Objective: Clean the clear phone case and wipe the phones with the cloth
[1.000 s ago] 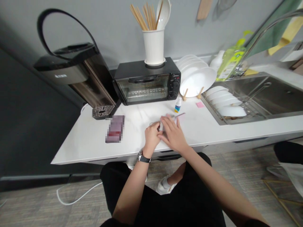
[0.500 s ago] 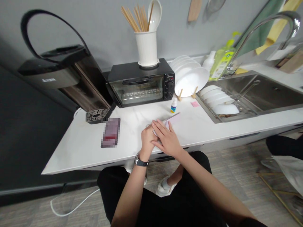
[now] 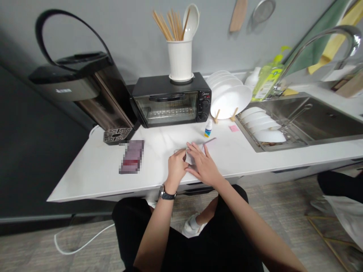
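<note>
A thin pale lavender sheet, paper or cloth I cannot tell, lies under and between my hands at the counter's front. My left hand, watch at its wrist, is closed with bent fingers on the sheet's left part. Over the right part rests my right hand, its fingers stretched and spread, touching the sheet. A narrow strip of the sheet pokes out beyond the right fingers. Just behind stands a small white bottle with a blue and yellow label. What the left fingertips pinch is partly hidden.
A black toaster oven carries a white utensil holder. A water dispenser and a blurred-out purple item are at left. Right are racked plates, a pink note and a sink with bowls.
My hands have drawn slightly apart, showing more of the sheet between them. Its outer end looks narrower now. The whole view has shifted a little.
</note>
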### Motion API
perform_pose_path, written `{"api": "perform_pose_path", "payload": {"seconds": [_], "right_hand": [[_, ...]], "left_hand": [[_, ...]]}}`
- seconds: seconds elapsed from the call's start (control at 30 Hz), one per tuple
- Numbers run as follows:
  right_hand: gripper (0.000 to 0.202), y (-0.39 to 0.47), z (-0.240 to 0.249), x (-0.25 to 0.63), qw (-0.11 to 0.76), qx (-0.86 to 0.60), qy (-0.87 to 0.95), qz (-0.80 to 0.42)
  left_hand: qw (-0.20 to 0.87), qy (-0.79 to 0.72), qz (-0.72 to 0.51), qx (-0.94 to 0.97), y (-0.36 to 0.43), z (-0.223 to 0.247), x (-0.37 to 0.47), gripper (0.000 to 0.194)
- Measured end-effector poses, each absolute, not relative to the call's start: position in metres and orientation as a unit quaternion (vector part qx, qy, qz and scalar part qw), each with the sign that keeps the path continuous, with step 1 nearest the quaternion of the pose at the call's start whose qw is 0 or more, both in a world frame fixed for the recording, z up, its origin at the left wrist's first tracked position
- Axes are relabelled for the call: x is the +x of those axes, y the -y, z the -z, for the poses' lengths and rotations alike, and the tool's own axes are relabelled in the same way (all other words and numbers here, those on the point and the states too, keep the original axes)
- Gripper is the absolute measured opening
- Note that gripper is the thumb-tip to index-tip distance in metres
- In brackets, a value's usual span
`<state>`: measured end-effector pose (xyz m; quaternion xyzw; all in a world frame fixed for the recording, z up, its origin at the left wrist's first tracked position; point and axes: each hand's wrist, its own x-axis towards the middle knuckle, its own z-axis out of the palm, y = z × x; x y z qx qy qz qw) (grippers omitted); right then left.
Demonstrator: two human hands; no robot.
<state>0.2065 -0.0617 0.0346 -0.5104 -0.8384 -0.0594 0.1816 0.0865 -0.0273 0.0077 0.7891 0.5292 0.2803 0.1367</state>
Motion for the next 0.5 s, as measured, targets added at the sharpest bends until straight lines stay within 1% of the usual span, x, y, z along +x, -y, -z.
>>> {"api": "perform_pose_path", "payload": {"seconds": [0.1,0.23,0.4,0.43,0.5], "right_hand": [[0.051,0.061,-0.034,0.21,0.196,-0.548,0.811,0.061],[0.055,0.064,-0.033,0.211,0.226,-0.626,0.743,0.074],[0.051,0.071,-0.034,0.21,0.196,-0.517,0.831,0.058],[0.05,0.07,-0.035,0.213,0.197,-0.517,0.831,0.061],[0.049,0.068,-0.036,0.219,0.215,-0.565,0.793,0.075]], "left_hand": [[0.141,-0.529,-0.283,0.787,0.032,-0.01,0.089,0.021],[0.15,-0.524,-0.293,0.786,0.036,-0.015,0.091,0.021],[0.148,-0.539,-0.293,0.775,0.036,-0.012,0.088,0.018],[0.147,-0.539,-0.295,0.775,0.036,-0.013,0.088,0.018],[0.147,-0.534,-0.3,0.777,0.037,-0.014,0.089,0.019]]}}
